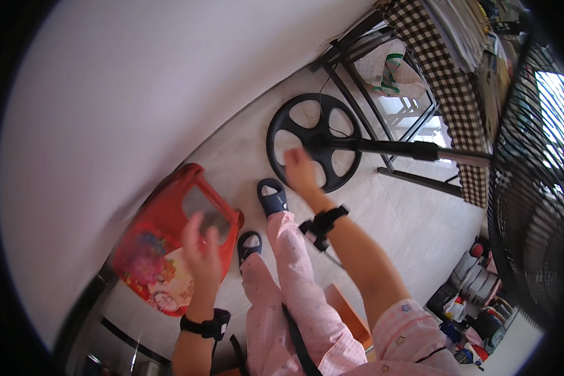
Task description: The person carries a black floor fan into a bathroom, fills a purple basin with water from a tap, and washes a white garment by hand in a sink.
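Note:
My left hand (202, 256) is held over a red plastic stool (145, 235) with a flower print. Its fingers are apart, with nothing in them. My right hand (303, 171) appears above the edge of a round black fan base (279, 113) with large cut-outs. Motion blurs that hand, and its fingers look curled; whether anything is in them is hidden. From the base a black pole (385, 146) runs to a pedestal fan's wire grille (521, 141) at the right. Black straps with small devices circle both wrists.
A white wall (122, 94) borders the floor on the left. Beyond the fan base stands a dark metal-framed table (352, 89) under a checked cloth (451, 80), with stacked papers (460, 33). Assorted items (474, 301) are piled at lower right. My slippered feet (270, 195) are between stool and base.

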A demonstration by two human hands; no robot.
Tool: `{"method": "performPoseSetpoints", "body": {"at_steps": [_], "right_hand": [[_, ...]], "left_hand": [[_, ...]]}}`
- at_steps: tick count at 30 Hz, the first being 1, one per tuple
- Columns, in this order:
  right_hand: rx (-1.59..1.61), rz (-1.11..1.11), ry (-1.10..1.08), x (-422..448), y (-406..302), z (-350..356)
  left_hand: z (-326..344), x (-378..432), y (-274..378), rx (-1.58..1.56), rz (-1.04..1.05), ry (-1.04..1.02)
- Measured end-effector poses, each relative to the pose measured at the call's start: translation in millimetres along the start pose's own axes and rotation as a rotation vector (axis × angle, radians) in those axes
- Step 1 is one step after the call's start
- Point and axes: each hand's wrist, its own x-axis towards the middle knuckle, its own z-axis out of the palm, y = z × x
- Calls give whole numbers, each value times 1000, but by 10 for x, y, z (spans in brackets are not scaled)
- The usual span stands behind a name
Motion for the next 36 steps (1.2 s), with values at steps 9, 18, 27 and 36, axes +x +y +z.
{"method": "performPoseSetpoints", "body": {"at_steps": [9, 18, 27, 36], "right_hand": [[115, -96, 279, 2377, 552, -499], [-239, -88, 436, 3877, 765, -495], [562, 88, 69, 3778, 497, -396], [508, 227, 590, 3259, 1379, -330]], "left_hand": [[2384, 1539, 320, 202, 472, -460], [3057, 2381, 348, 272, 673, -564], [3487, 2769, 354, 133, 576, -590], [3440, 2698, 385, 343, 757, -629]]}}
